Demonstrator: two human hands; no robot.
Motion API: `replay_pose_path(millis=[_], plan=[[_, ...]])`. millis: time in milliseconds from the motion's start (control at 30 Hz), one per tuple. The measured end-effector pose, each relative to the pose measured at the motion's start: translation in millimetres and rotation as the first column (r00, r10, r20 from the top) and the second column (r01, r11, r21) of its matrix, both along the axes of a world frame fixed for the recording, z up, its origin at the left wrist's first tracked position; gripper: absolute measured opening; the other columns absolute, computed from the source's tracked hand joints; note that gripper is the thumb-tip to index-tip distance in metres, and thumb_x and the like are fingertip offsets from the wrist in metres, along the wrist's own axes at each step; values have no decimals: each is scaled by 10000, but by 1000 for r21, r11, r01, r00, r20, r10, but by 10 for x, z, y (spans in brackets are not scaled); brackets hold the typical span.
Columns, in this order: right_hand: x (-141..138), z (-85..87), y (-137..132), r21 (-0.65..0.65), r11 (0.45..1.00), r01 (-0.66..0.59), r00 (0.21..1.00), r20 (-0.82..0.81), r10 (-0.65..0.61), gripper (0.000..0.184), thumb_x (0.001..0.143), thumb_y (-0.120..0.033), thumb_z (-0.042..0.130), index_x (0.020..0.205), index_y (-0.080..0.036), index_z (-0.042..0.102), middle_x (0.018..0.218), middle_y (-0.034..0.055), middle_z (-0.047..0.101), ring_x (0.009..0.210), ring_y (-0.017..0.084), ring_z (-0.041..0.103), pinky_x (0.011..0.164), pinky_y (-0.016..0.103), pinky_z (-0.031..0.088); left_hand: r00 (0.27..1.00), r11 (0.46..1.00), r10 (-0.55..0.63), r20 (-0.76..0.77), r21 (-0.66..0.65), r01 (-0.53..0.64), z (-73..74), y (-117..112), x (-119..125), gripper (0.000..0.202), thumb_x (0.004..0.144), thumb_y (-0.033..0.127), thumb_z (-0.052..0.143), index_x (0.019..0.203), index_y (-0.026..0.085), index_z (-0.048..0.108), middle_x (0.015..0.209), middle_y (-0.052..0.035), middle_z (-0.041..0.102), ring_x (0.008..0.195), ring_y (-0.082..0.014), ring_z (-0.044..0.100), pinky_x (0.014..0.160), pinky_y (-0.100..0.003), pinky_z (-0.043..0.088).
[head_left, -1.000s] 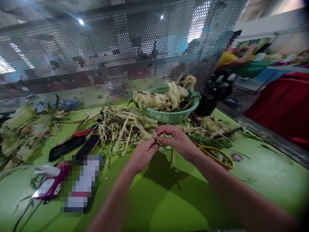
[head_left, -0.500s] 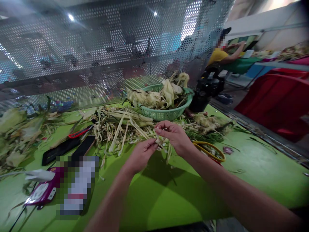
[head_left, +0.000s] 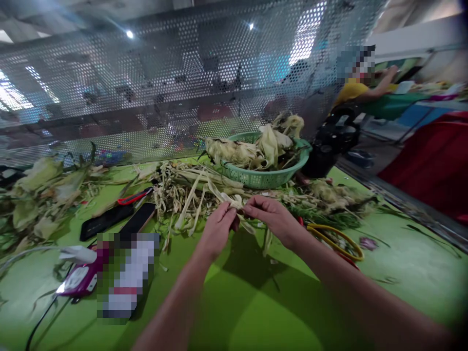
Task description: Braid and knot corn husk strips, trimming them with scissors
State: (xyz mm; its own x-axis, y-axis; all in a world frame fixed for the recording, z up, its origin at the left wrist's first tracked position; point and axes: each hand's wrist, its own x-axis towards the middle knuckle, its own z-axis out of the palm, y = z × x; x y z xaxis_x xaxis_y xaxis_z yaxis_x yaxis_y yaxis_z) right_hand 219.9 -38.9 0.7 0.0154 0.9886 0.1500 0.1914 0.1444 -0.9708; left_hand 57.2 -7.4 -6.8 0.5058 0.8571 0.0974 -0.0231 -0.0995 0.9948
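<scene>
1. Two hands at the frame's centre: left hand (head_left: 215, 231) and right hand (head_left: 280, 222), both with fingertips pinched narrowly on one pale husk strip (head_left: 237, 200).
2. The strip, between them, is bent; its visible length runs roughly sideways, its ends hard to tell.
3. Left of centre: one dark phone (head_left: 142, 217), one red cutter (head_left: 134, 196).
4. Right of centre: one green basket (head_left: 256, 180).
5. Upper right: one person (head_left: 353, 92).

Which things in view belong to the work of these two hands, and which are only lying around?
Seemingly in the work:
left hand and right hand, both pinching a pale plant strip
loose strips, probably
green basket of plant matter, perhaps

Seemingly just lying about:
dark phone
purple device
red-and-black tool, currently untouched
</scene>
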Motion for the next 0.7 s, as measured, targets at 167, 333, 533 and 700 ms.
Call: replay_pose_path(millis=[167, 333, 533, 700], plan=[[-8, -32, 31, 91, 993, 76, 991, 106, -86, 241, 785, -396, 621, 687, -181, 571, 633, -22, 503, 626, 136, 443, 598, 264, 341, 989, 996, 32, 143, -85, -19, 15, -5, 6, 165, 839, 273, 466, 715, 171, 503, 589, 33, 389, 542, -101, 307, 545, -251, 255], [54, -62, 34, 241, 959, 150, 935, 279, -217, 160, 831, -344, 587, 780, -193, 575, 720, 8, 552, 675, 161, 497, 622, 277, 381, 994, 994, 11, 107, -112, 1, 12, -3, 29, 134, 844, 277, 467, 851, 170, 547, 658, 16, 501, 576, -102, 376, 571, -234, 303], [-24, 21, -63, 506, 858, 90, 836, 430, -341, 69, 820, -222, 614, 856, -203, 559, 846, 40, 551, 765, 174, 523, 674, 290, 431, 990, 998, 32, 139, -56, -24, -41, -21, 104, 203, 810, 176, 449, 983, 178, 555, 965, -46, 589, 770, -129, 498, 671, -234, 404], [-92, -2, -91, 503, 863, 46, 738, 565, -369, 152, 811, -273, 642, 878, -191, 534, 866, 54, 566, 799, 194, 540, 702, 312, 440, 991, 998, -38, 127, 60, 31, -60, -75, 146, 420, 706, 37, 428, 1094, 167, 522, 1111, -74, 563, 1055, -173, 489, 962, -300, 359]])
